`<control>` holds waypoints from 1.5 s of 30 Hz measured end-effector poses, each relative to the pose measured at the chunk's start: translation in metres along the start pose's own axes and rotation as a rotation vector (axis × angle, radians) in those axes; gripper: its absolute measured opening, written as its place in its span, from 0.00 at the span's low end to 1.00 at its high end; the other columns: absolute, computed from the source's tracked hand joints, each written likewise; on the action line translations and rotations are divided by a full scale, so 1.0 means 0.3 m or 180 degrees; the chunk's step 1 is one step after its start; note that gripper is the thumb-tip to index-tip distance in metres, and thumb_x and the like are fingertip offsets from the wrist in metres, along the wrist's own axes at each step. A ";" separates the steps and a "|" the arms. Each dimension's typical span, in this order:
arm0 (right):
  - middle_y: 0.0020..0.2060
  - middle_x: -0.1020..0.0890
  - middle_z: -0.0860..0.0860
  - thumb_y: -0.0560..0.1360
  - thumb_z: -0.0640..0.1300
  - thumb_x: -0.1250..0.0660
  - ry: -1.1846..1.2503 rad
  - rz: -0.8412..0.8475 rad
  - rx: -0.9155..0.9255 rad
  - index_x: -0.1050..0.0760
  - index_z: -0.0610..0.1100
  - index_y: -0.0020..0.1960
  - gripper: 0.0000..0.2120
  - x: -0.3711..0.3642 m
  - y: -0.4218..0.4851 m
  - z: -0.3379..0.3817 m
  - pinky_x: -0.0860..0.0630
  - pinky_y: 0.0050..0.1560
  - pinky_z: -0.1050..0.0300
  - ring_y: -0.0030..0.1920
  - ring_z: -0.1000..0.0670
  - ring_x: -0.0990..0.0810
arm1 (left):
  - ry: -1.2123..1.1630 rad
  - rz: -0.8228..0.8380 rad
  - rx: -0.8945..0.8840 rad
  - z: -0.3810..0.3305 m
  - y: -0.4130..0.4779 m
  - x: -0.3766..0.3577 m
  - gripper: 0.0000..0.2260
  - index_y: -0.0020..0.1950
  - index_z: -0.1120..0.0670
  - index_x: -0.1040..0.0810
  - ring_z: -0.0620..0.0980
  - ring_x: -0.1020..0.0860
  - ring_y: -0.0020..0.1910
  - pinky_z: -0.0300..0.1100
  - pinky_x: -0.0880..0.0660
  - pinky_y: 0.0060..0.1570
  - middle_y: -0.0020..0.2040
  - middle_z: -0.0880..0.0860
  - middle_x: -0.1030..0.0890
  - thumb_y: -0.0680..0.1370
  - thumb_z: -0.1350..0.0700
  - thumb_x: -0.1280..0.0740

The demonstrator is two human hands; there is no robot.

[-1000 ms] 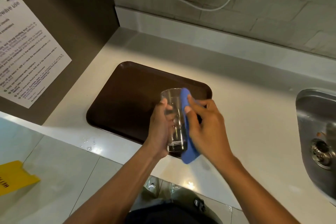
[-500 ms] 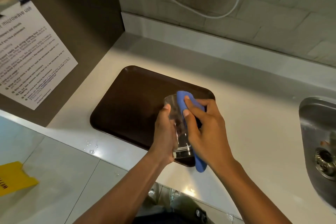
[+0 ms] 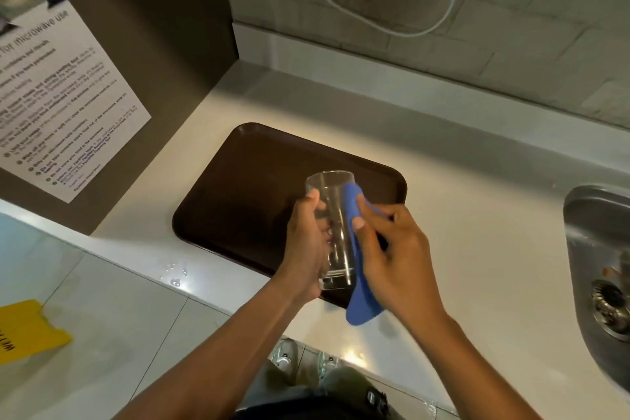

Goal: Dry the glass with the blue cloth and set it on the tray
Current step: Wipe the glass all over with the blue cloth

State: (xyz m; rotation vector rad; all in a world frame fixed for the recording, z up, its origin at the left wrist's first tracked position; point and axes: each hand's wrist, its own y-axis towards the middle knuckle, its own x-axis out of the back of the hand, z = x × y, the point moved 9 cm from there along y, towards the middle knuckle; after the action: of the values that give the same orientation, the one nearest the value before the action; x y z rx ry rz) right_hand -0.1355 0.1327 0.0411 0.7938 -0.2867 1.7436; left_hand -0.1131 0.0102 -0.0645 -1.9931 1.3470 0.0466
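A tall clear glass (image 3: 335, 215) is held upright above the near right part of a dark brown tray (image 3: 245, 187) on the pale counter. My left hand (image 3: 306, 249) grips the glass on its left side. My right hand (image 3: 392, 256) presses a blue cloth (image 3: 356, 256) against the right side of the glass, fingers over the cloth near the rim. The cloth's lower end hangs below the glass base. Nothing else lies on the tray.
A steel sink (image 3: 600, 269) with a drain is at the right edge. Water drops (image 3: 175, 274) lie on the counter's near edge. A brown side panel with a printed notice (image 3: 58, 106) stands left. A white cable (image 3: 385, 20) hangs on the tiled wall. A yellow sign (image 3: 24, 331) lies on the floor.
The cloth's top edge has slid along the glass side: up near the rim, then slightly lower now, showing more of the glass mouth. Both hands stay over the tray's near right part.
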 end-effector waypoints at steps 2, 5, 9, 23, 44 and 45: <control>0.53 0.24 0.53 0.82 0.51 0.39 0.0005 -0.0129 -0.0255 0.22 0.53 0.66 0.15 0.009 0.076 -0.019 0.29 0.49 0.75 0.49 0.64 0.25 | -0.0043 0.0120 0.0072 0.029 -0.019 -0.028 0.30 0.62 0.56 0.20 0.64 0.17 0.56 0.61 0.20 0.56 0.57 0.66 0.16 0.79 0.33 0.42; 0.55 0.26 0.53 0.82 0.52 0.40 -0.0059 -0.0158 0.0009 0.26 0.55 0.70 0.17 0.004 0.078 0.043 0.31 0.50 0.77 0.50 0.62 0.26 | -0.0243 0.0345 -0.0010 0.010 -0.012 -0.054 0.29 0.61 0.53 0.17 0.63 0.17 0.58 0.58 0.21 0.57 0.59 0.66 0.17 0.81 0.34 0.46; 0.58 0.26 0.54 0.81 0.54 0.39 -0.0010 0.0052 0.0175 0.27 0.53 0.71 0.19 -0.011 -0.051 0.033 0.31 0.56 0.75 0.54 0.62 0.26 | -0.0202 0.0169 -0.0030 -0.022 0.004 -0.010 0.32 0.61 0.55 0.17 0.61 0.16 0.53 0.56 0.19 0.52 0.55 0.64 0.15 0.81 0.33 0.48; 0.55 0.25 0.53 0.81 0.49 0.37 0.0183 -0.0150 -0.0292 0.24 0.52 0.68 0.16 0.020 -0.038 -0.024 0.31 0.53 0.77 0.55 0.66 0.27 | -0.0028 0.0273 -0.0026 0.032 -0.022 -0.043 0.28 0.51 0.49 0.13 0.57 0.14 0.48 0.50 0.17 0.44 0.49 0.60 0.13 0.82 0.34 0.48; 0.64 0.30 0.57 0.80 0.52 0.36 0.0257 0.0225 -0.0062 0.26 0.57 0.69 0.18 -0.010 -0.076 0.031 0.33 0.63 0.72 0.63 0.60 0.30 | -0.0509 0.0218 0.0229 0.045 0.002 -0.024 0.28 0.53 0.54 0.19 0.51 0.15 0.42 0.47 0.18 0.39 0.45 0.54 0.13 0.77 0.31 0.43; 0.65 0.30 0.57 0.80 0.53 0.36 0.0196 0.0263 0.0035 0.26 0.57 0.69 0.17 -0.020 -0.098 0.048 0.34 0.64 0.72 0.64 0.59 0.31 | -0.0566 0.0216 0.0206 0.035 0.008 -0.016 0.27 0.53 0.53 0.19 0.49 0.15 0.42 0.47 0.19 0.40 0.46 0.53 0.14 0.77 0.31 0.42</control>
State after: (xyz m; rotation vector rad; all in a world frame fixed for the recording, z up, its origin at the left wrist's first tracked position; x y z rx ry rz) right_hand -0.1024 0.1297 0.0422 0.7437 -0.2721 1.8452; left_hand -0.1136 0.0197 -0.0717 -1.8433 1.2848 0.2044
